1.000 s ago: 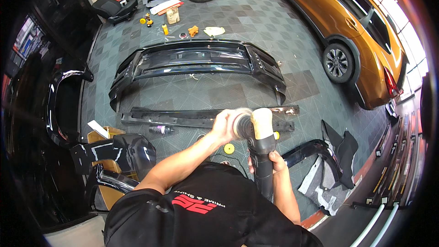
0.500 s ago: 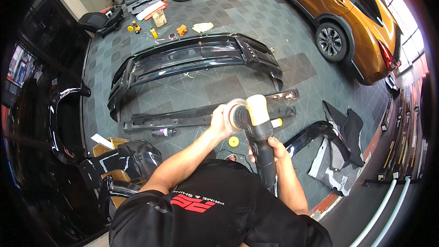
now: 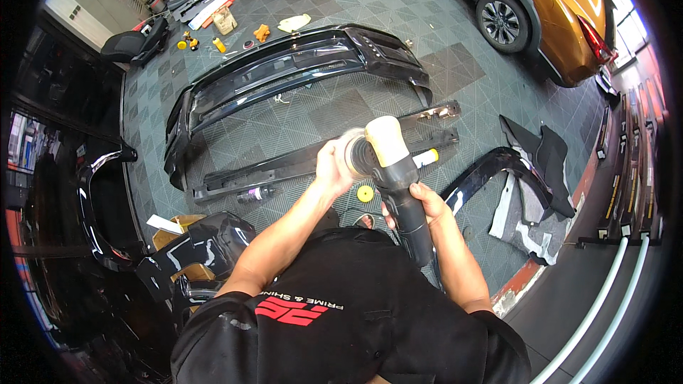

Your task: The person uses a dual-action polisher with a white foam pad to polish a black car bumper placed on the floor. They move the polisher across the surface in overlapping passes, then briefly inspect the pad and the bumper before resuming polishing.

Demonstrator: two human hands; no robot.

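I hold a black polisher with a cream-coloured head in front of my body. My right hand is wrapped round its black barrel, thumb on top. On the other side, my left hand grips the round pad at the polisher's head; its fingertips are partly hidden behind the pad. Beneath the tool, a small yellow disc lies on the floor. Just right of the polisher's head is a yellow-and-white bottle, and a dark bottle lies to the left.
Long black trim strips and a glossy black bumper lie ahead. A black arch trim and grey-black liners are at right. An orange car stands far right; black body panels sit at near left.
The view has tilted and shifted, so the floor parts and car sit higher in it. Both hands keep their hold on the polisher, which appears slightly higher and more tilted.
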